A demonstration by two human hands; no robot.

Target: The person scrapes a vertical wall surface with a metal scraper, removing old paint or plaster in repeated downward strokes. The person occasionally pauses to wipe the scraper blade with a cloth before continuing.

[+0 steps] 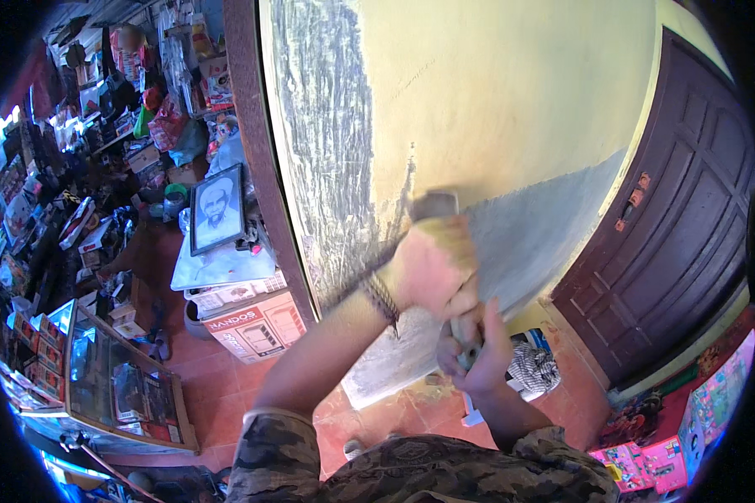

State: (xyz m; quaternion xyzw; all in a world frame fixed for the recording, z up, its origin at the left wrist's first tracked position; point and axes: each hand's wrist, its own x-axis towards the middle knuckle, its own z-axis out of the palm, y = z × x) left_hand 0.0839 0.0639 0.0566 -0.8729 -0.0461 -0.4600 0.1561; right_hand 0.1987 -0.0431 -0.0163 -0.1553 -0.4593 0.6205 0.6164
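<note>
My left hand, with a dark braided bracelet at the wrist, is closed around a tool that looks like a scraper. Its wide dark head, blurred by motion, sits above my fist against the wall. Lower down, my right hand is wrapped round what looks like the pale lower end of the same tool, just below my left hand. Most of the handle is hidden by my fingers. The wall is cream above and grey below. A rough whitish-grey strip of worn paint runs along its left side.
A dark brown panelled door stands at right. Left of the wall edge are a framed portrait, a cardboard box and a glass display case amid clutter. A striped cloth and pink boxes lie low at right.
</note>
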